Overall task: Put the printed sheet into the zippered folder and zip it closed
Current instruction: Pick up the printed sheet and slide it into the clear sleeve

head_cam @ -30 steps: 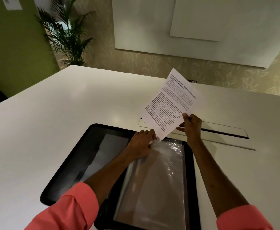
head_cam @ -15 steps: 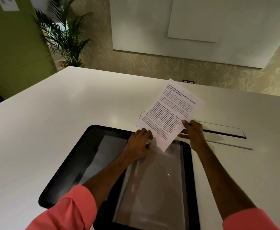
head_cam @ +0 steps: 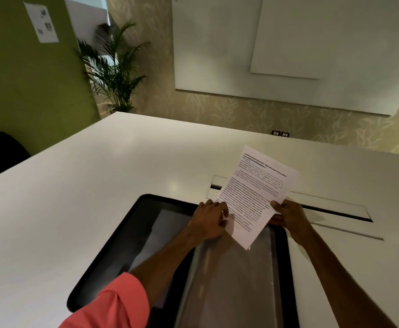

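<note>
Printed sheet (head_cam: 255,195): head view, one item, hanging tilted above the far end of the folder (head_cam: 106,249), its lowest corner overlapping the clear pocket (head_cam: 229,292) (not yet inside, by the look of it). Right hand (head_cam: 288,216): pinching the sheet's lower right edge, thumb on top, fingers curled beneath. Left hand (head_cam: 210,221): lying on the pocket's far end, fingers curled against the sheet's left edge; whether it is gripping the pocket's lip or only pressing on it cannot be told. Folder: lying open and unzipped on the white table (head_cam: 75,185). Handling note: the sheet is wanting squaring to the pocket mouth, the left hand lifting the lip, so the leading corner is sliding under without buckling.
</note>
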`<state>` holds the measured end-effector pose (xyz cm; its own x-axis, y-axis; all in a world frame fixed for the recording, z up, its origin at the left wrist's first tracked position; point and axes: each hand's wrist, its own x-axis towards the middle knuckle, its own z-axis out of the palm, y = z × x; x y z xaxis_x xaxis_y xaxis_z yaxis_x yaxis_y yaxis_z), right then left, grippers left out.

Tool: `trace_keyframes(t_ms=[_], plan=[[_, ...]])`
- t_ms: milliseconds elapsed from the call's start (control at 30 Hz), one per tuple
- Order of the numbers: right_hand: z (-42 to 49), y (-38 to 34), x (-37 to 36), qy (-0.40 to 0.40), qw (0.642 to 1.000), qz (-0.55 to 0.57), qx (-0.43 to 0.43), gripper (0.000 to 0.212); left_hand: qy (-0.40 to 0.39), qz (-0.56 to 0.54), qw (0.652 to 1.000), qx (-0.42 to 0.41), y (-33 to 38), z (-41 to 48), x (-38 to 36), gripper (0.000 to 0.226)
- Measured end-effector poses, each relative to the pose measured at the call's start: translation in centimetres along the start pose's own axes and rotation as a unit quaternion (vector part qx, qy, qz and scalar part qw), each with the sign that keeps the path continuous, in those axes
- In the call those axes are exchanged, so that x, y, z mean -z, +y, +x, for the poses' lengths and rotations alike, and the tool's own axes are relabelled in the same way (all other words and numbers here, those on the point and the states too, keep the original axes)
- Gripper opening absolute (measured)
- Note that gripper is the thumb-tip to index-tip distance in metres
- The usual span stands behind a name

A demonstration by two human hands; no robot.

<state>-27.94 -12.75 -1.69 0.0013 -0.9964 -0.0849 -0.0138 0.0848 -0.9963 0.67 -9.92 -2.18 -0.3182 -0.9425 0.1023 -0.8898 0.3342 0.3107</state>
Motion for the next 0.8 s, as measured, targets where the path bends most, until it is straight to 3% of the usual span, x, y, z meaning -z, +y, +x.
trace_keyframes(t_ms=[233, 500, 600, 800], plan=[[0.4, 0.1, 0.9, 0.006, 0.999, -0.038, -0.019, 0.026, -0.022, 0.076, 0.997, 0.016, -2.9, -0.2, 2.1, 0.029], [2.2, -1.6, 1.5, 0.009, 0.996, -0.08, -0.026, 0.021, -0.05, 0.151, 0.987, -0.033, -4.0, 0.1, 3.3, 0.031], [2.2, -1.6, 1.6, -0.003, 0.996, -0.088, -0.024, 0.033, -0.044, 0.153, 0.987, -0.034, -4.1, 0.3, 3.4, 0.03], [2.5, -1.2, 2.9, -0.014, 0.994, -0.103, -0.04, 0.036, -0.026, 0.131, 0.99, -0.039, -3.7, 0.4, 2.7, 0.027]])
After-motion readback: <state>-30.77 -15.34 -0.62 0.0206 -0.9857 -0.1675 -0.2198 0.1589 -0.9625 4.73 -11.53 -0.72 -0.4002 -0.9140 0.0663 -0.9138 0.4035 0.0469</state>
